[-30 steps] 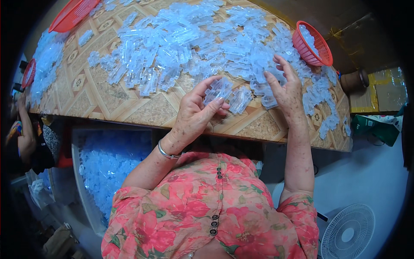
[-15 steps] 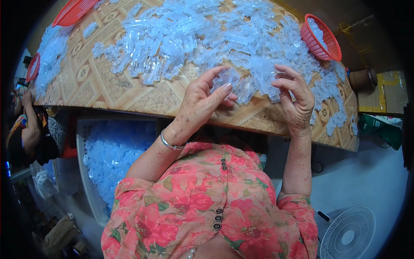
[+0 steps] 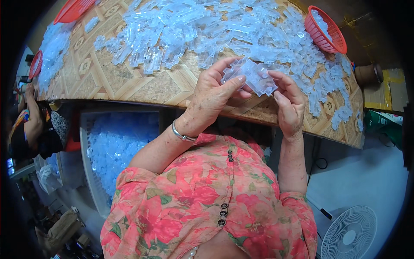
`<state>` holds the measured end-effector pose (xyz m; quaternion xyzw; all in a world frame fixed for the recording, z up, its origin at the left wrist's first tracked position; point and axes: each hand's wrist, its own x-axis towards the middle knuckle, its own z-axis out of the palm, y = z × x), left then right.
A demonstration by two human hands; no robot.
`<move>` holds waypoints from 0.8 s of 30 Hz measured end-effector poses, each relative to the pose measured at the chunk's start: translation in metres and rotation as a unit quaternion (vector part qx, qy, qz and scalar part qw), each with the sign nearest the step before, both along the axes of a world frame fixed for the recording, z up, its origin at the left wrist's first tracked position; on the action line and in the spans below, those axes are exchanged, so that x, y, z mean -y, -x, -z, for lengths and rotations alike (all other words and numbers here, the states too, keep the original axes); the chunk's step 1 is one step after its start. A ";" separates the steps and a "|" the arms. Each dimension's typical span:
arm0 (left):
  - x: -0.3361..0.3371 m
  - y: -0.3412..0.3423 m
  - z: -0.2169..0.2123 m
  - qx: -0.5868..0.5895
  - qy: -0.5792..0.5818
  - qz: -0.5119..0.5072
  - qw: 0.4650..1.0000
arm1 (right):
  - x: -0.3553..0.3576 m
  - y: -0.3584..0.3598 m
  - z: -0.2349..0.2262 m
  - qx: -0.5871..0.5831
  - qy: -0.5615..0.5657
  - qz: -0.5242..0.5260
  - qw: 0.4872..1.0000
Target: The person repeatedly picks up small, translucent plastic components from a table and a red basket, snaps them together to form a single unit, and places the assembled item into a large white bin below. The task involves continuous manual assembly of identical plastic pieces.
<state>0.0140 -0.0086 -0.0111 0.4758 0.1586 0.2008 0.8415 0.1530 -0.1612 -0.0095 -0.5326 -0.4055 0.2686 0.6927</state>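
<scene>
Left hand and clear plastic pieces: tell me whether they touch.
Touching. The head view shows the left hand holding the clear plastic pieces, its thumb laid over their left part.

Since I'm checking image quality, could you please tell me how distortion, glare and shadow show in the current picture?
Head view: the near edge of the table bows and the corners go black; head view: glints on the clear plastic pieces hide some outlines; head view: deep shadow under the table, while the left hand and right hand look sharp.
</scene>
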 end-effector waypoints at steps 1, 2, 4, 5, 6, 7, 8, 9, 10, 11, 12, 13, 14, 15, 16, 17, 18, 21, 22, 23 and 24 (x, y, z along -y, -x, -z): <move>0.001 -0.001 0.000 0.002 0.001 -0.009 1.000 | 0.001 0.001 0.001 -0.035 -0.008 -0.008 0.999; 0.002 -0.001 0.002 0.002 0.004 -0.013 1.000 | 0.001 0.003 0.000 -0.053 -0.019 -0.001 0.998; 0.002 -0.001 0.006 0.004 0.009 -0.020 1.000 | -0.003 0.011 -0.002 -0.090 -0.040 0.012 0.995; 0.003 -0.001 0.005 0.006 0.006 -0.024 1.000 | -0.005 0.016 -0.001 -0.087 -0.026 0.029 0.995; 0.003 -0.002 0.005 0.007 0.002 -0.028 1.000 | -0.007 0.020 -0.001 -0.084 -0.013 0.046 0.995; 0.004 -0.003 0.003 0.010 0.002 -0.032 0.999 | -0.009 0.023 -0.001 -0.080 0.004 0.064 0.995; 0.005 -0.002 0.002 0.018 0.007 -0.029 0.999 | -0.008 0.022 -0.001 -0.080 0.011 0.070 0.994; 0.005 -0.002 0.001 0.027 0.012 -0.026 0.999 | -0.007 0.020 0.001 -0.079 0.018 0.076 0.994; 0.005 -0.001 0.000 0.035 0.016 -0.023 0.999 | -0.006 0.018 0.002 -0.078 0.024 0.081 0.993; 0.004 0.000 -0.001 0.043 0.040 -0.021 0.998 | -0.004 0.016 0.001 -0.074 0.018 0.094 0.993; 0.002 0.000 -0.001 0.051 0.063 -0.019 0.997 | -0.002 0.012 0.000 -0.069 0.012 0.107 0.992; 0.001 0.001 -0.002 0.059 0.086 -0.017 0.994 | -0.002 0.010 -0.001 -0.064 0.005 0.119 0.991; 0.001 0.001 -0.002 0.064 0.090 -0.019 0.994 | -0.002 0.010 -0.001 -0.039 0.017 0.134 0.990; 0.001 0.002 -0.003 0.068 0.095 -0.021 0.993 | -0.002 0.011 -0.002 -0.015 0.028 0.149 0.988; 0.001 0.001 -0.004 0.074 0.101 -0.022 0.992 | -0.001 0.011 -0.002 0.011 0.040 0.165 0.986; 0.002 0.001 -0.002 0.082 0.106 -0.023 0.991 | -0.002 0.011 -0.002 0.023 0.044 0.172 0.984; 0.002 0.001 0.000 0.090 0.111 -0.023 0.989 | -0.002 0.012 -0.001 0.036 0.048 0.180 0.982; 0.003 0.002 0.000 0.094 0.113 -0.020 0.989 | -0.005 0.017 0.000 0.050 0.055 0.210 0.975; 0.003 0.002 -0.001 0.092 0.110 -0.019 0.989 | -0.007 0.018 -0.001 0.050 0.055 0.220 0.973; 0.003 0.002 0.000 0.094 0.111 -0.013 0.989 | -0.007 0.018 -0.001 0.108 0.062 0.238 0.963; 0.002 0.003 0.001 0.096 0.112 -0.007 0.989 | -0.008 0.018 0.000 0.165 0.070 0.255 0.950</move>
